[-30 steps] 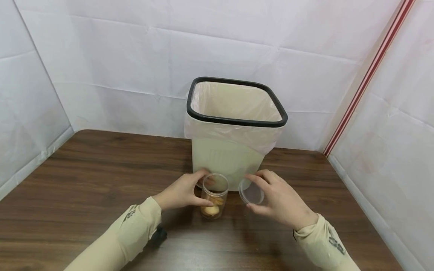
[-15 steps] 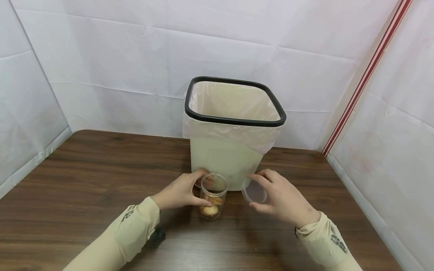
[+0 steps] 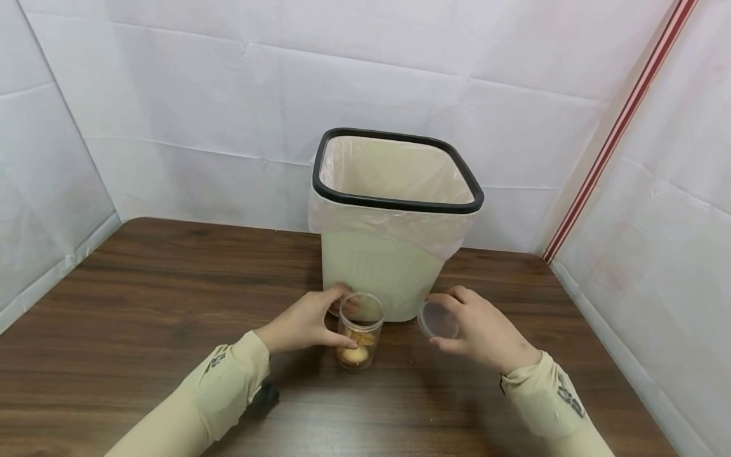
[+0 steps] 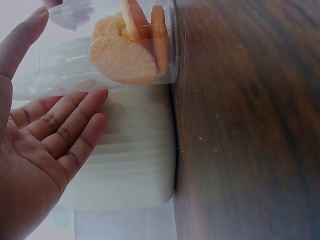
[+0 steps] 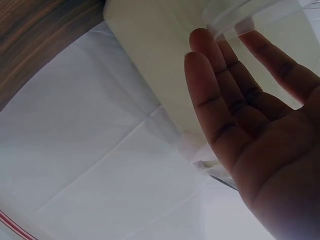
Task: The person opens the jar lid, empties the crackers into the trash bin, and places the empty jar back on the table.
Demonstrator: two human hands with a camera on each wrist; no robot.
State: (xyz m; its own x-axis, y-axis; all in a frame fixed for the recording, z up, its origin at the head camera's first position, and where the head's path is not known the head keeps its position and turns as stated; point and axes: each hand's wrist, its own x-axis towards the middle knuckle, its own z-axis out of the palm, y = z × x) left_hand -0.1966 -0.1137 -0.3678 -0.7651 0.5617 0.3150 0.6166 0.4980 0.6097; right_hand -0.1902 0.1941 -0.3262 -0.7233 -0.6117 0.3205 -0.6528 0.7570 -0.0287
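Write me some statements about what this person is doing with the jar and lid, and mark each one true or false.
1. The right hand holds a clear lid. True.
2. The lid is closed onto the clear jar. False: it is apart from the jar, which is open at the top.
3. Biscuits lie inside the jar. True.
4. The jar lies on its side. False: it stands upright on the wooden table.
5. The left hand has its thumb and fingers about the jar. True.
6. The lined trash bin has a red rim. False: the rim is black.
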